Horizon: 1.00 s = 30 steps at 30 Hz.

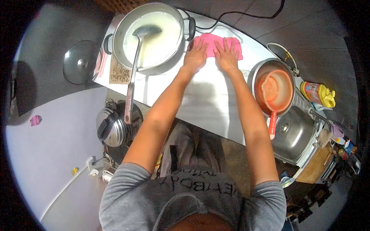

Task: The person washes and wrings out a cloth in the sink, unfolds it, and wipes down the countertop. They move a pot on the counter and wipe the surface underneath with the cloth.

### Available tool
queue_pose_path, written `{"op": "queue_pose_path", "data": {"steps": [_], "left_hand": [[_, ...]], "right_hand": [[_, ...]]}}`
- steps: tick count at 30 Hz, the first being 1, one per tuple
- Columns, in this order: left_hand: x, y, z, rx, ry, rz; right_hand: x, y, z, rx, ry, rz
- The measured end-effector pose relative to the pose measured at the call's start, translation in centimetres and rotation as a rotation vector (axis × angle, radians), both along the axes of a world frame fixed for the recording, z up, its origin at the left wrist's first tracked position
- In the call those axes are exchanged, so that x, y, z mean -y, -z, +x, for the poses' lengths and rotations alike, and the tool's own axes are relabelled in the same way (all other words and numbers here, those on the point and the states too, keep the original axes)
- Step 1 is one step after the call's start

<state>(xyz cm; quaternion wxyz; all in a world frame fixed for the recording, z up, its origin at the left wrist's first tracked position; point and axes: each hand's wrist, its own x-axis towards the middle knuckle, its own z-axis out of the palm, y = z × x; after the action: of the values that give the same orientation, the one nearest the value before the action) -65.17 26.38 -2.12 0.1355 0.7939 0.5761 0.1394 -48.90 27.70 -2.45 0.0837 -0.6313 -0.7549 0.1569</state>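
A pink cloth [233, 47] lies flat on the white table [208, 96] near its far edge. My left hand [195, 56] rests on the cloth's left end, palm down with the fingers spread. My right hand [226, 57] presses on the middle of the same cloth, its fingers also spread. Neither hand grips anything. Left of my left hand stands a large metal pot [120, 49] of pale liquid. A ladle [135, 69] rests in it, its handle hanging over the near rim.
Right of my arms, an orange dipper [273, 91] sits in a metal bowl [258, 73] beside the sink [295, 133]. A yellow bottle [318, 94] stands behind the sink. A black cable [246, 13] runs along the far edge. Below left is a pressure cooker [111, 127].
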Motion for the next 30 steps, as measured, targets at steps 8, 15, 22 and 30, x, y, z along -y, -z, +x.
{"op": "queue_pose_path", "data": {"steps": [8, 15, 22, 30], "left_hand": [[5.2, -0.4, -1.7, 0.002, -0.02, -0.059], [9.0, -1.7, -2.3, -0.083, 0.024, -0.132], [7.9, 0.1, -3.2, -0.199, 0.087, -0.024], [11.0, -6.1, -3.2, -0.071, 0.054, -0.138]], "right_hand": [[3.7, -0.5, -0.9, 0.061, -0.107, -0.01], [5.7, -1.0, -0.1, 0.017, -0.197, -0.105], [5.1, -1.2, 2.3, -0.069, -0.32, 0.012], [8.4, -5.7, 2.0, -0.033, -0.374, 0.022]]}}
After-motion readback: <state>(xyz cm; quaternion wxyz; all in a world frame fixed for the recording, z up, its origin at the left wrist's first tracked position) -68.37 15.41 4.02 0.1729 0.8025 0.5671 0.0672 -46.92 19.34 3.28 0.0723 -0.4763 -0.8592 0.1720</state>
